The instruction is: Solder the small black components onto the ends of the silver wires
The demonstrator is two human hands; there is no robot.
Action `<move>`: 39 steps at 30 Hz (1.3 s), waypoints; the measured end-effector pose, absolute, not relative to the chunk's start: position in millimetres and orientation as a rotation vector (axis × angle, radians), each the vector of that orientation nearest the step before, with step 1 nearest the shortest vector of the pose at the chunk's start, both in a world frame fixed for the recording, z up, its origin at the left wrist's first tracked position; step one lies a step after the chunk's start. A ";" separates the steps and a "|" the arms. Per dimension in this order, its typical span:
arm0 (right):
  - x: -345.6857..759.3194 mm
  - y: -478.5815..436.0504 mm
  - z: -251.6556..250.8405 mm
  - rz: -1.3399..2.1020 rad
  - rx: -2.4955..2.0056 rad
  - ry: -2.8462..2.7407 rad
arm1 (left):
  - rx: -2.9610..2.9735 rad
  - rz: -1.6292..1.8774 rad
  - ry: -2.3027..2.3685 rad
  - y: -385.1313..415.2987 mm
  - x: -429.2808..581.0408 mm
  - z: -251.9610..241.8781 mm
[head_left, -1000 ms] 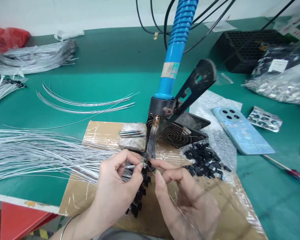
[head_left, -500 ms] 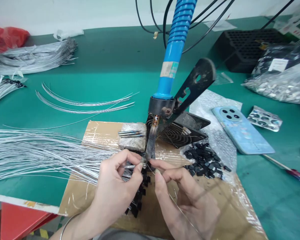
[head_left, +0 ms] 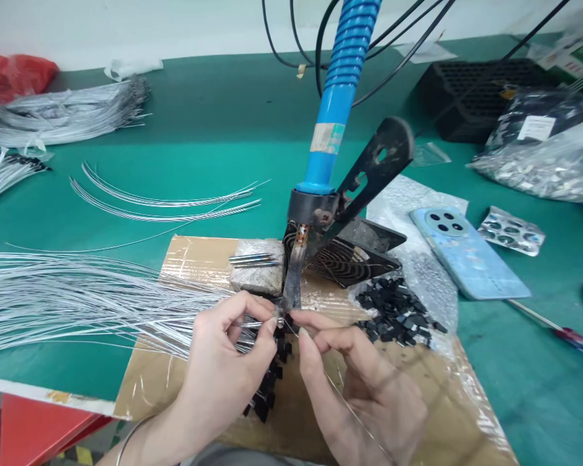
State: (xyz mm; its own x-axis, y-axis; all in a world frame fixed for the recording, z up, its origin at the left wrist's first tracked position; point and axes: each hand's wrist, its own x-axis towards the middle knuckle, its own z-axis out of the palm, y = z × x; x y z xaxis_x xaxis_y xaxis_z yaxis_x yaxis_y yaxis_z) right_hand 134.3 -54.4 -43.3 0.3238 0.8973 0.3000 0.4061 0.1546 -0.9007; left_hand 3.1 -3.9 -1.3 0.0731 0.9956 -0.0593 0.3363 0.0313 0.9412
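In the head view, a soldering iron with a blue handle (head_left: 342,84) is clamped tip-down, and its dark tip (head_left: 292,278) ends between my hands. My left hand (head_left: 226,362) pinches the end of a thin silvery-grey wire right at the tip; the exact end is covered by my fingers. My right hand (head_left: 362,382) is closed on a strand of solder wire (head_left: 352,409), which runs from the tip down across the palm. Below my left fingers lies a row of black connectors (head_left: 267,391), partly hidden. The bundle of grey wires (head_left: 102,301) stretches away to the left.
Cardboard (head_left: 150,382) lies beneath my hands. A wrapped block (head_left: 257,278) bears several metal rods. Behind the iron tip is a small black fan (head_left: 344,259); loose black pieces (head_left: 398,310) lie on bubble wrap (head_left: 418,200). A blue phone (head_left: 480,262) and a screwdriver (head_left: 571,335) are at right.
Both hands stay almost where they were at the iron tip, the right one shifting very slightly left. The view has turned a touch, and nothing was let go.
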 end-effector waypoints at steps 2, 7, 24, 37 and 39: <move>133.7 -54.3 -43.2 0.548 -1.453 -1.257 | 1.442 0.929 1.403 -3.3 3.0 -2.1; 131.3 -53.9 -42.8 0.560 -1.481 -1.205 | 1.425 0.894 1.414 -2.8 3.2 -2.9; 131.8 -53.3 -41.3 0.548 -1.430 -1.224 | 1.428 0.929 1.393 -4.2 3.3 -1.2; 135.7 -54.2 -42.8 0.584 -1.469 -1.158 | 1.400 0.873 1.416 -4.7 0.4 -3.5; 146.5 -55.4 -45.8 0.550 -1.510 -1.012 | 1.407 0.851 1.437 -5.0 -2.3 -4.5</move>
